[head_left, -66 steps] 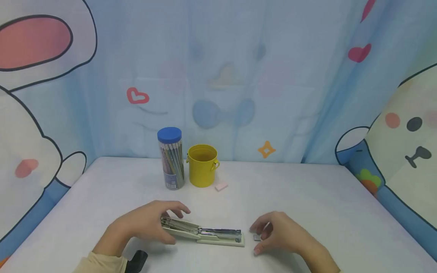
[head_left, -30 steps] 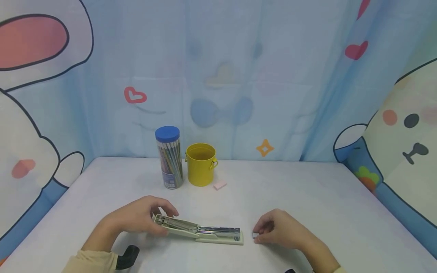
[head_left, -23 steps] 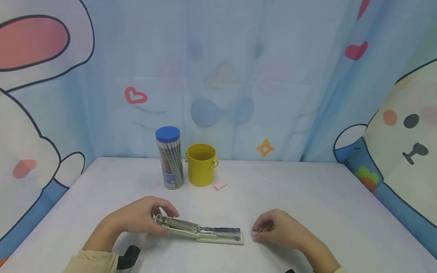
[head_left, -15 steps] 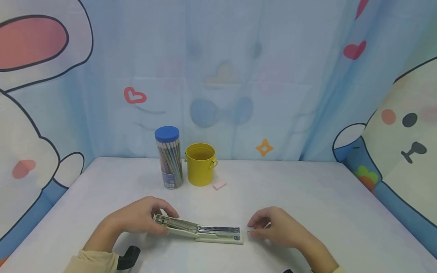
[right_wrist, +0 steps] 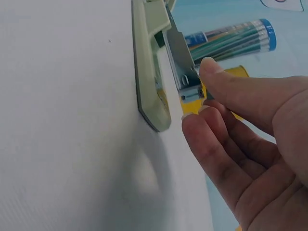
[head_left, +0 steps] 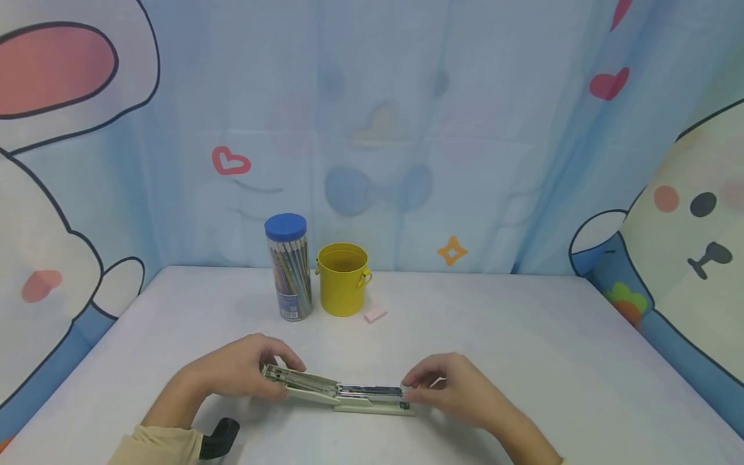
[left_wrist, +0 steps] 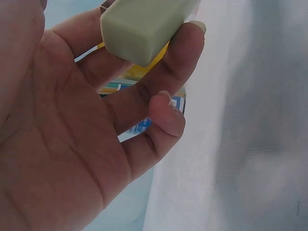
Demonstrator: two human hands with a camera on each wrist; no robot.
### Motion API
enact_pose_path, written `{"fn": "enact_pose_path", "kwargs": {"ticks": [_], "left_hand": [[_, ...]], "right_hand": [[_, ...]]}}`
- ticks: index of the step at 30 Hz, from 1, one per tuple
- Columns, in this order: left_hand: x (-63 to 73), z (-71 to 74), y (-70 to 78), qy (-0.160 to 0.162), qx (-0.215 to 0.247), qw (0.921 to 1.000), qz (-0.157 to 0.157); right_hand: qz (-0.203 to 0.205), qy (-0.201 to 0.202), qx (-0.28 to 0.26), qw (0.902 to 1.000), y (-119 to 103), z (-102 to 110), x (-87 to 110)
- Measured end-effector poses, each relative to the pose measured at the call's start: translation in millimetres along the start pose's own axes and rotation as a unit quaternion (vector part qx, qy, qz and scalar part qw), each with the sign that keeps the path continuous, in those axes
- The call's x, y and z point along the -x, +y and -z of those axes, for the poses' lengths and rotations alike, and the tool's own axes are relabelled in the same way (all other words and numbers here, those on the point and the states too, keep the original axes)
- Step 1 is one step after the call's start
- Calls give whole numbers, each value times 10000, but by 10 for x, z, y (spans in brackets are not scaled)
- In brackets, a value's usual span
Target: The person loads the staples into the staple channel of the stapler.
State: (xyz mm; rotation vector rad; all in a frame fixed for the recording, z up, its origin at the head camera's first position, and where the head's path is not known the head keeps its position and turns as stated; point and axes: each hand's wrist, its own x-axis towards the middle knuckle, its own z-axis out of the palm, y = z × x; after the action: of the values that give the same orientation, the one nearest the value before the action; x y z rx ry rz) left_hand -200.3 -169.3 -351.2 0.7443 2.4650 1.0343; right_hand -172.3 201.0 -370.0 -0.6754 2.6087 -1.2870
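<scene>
A white table [head_left: 523,349] fills the lower half of the head view, and a pale blue printed curtain [head_left: 494,148] hangs behind it, with a red heart [head_left: 609,84] at two o'clock and a heart outline [head_left: 230,161] at ten. Large cartoon animals flank the table at nine and three o'clock.

A pale green stapler [head_left: 349,409] lies unfolded at the near middle of the table, its base flat and its cover tilted up toward nine o'clock. From it, a yellow bucket [head_left: 343,287] stands at twelve o'clock, a blue-lidded jar of pencils [head_left: 290,271] upright at eleven, and a pink eraser [head_left: 375,314] lies at one.

The left hand [head_left: 238,369] grasps the cover's raised end. The right hand [head_left: 450,387], at three o'clock, pinches a small silvery piece [head_left: 405,389] at the end of the metal magazine [head_left: 372,391]; most of it is hidden.

The left wrist view adds the cover's blunt end and the bent lower fingers [left_wrist: 166,115] just beside it, which the head view hides. Only the right wrist view shows clearly the gap between magazine and base.
</scene>
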Motion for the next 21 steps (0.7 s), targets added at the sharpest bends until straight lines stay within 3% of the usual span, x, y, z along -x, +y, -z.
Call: {"fn": "enact_pose_path", "kwargs": {"ticks": [14,21], "left_hand": [[-14,6,12,13,-58,10000,-10],[-5,-1,8,27,-76,10000,-9]], "right_hand": [[264,114,522,9982,-52,-83,-14],[313,81,486,9983,-32,-83,-25]]}}
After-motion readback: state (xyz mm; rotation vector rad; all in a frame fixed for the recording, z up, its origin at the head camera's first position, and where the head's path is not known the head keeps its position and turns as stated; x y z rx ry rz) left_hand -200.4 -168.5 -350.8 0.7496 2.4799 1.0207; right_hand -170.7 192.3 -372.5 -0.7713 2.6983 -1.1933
